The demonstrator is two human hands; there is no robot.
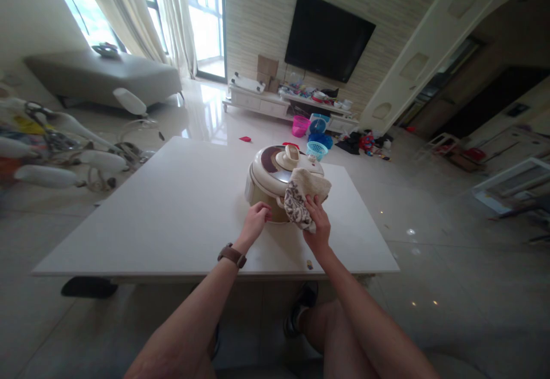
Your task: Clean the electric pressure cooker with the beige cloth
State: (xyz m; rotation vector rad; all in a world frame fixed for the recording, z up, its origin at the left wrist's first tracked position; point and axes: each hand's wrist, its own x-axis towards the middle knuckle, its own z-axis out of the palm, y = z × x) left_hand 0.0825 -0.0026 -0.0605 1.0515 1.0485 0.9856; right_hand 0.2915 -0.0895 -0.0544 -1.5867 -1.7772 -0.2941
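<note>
Under the right hand [317, 218], a cream cloth [311, 181] with a dark pattern lies bunched against the near right side of a rice cooker [266, 167]. That hand has hold of the cloth: its fingers are slightly bent and a little parted, laid across the fabric, while the thumb is hard to make out. Just beyond both hands, the cooker stands upright on a white table [150, 213], its lid down, with the lid's handle [289, 158] ahead of the cloth and a little to its left. To the left of the cloth, the left hand [258, 215] is close by the cooker's near side, fingers curled inward; whether it touches the body or grips anything, I cannot tell. Behind that hand, a brown watch [232, 256] circles the wrist. Nearer the person than the right hand, a small object [310, 265] lies by the table's edge, too small to identify.

Past the cooker, on the floor beyond the hands, are a light blue basket [317, 149] and, farther off, a pink basket [301, 127]. Well beyond them, a low white cabinet [253, 101] stands along the wall, below a television [329, 35]. Far ahead and left of the hands, pale curtains [129, 12] hang by the windows.
</note>
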